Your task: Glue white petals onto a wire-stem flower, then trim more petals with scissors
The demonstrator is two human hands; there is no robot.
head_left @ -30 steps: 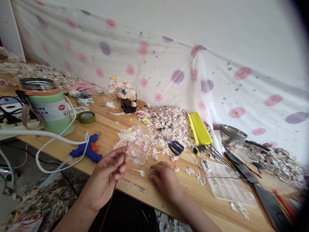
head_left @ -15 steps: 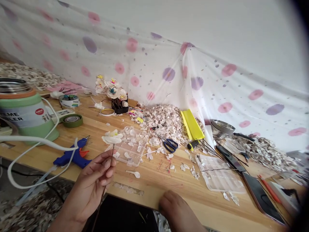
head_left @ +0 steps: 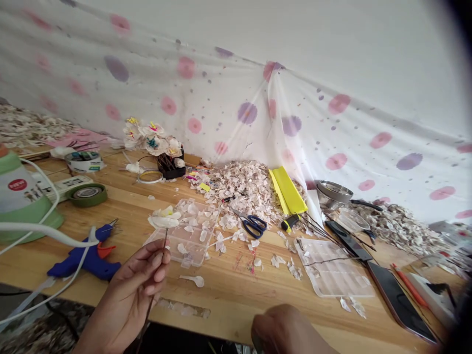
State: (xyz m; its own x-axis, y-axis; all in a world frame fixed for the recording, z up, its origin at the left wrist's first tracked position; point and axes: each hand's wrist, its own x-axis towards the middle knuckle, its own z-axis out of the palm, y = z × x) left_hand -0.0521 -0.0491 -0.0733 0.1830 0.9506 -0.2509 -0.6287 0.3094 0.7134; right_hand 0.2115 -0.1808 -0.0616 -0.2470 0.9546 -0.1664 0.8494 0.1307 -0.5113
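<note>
Between its thumb and fingers, my left hand (head_left: 134, 282) pinches the thin brown stem of an artificial flower (head_left: 162, 219). The flower has white petals with a touch of yellow at its centre, and it is held upright. Behind it lies a clear compartment box (head_left: 201, 236) scattered with loose white petals. A small white spoon (head_left: 195, 280) rests on the wood to the right of this hand. My right hand (head_left: 282, 322) is at the table's front edge, its back towards me; its fingers are curled under, mostly hidden and blurred.
A blue glue gun (head_left: 86, 258) with a white cord lies left, near green tape (head_left: 87, 194). Finished flowers (head_left: 155, 140) stand in a black holder. Scissors (head_left: 254, 226), a petal heap (head_left: 239, 187), another clear box (head_left: 334, 273) and a phone (head_left: 400, 300) sit behind and right.
The view has shifted right, so the table's things appear farther left. My right hand has moved slightly right along the front edge. My left hand keeps its pinch on the flower stem.
</note>
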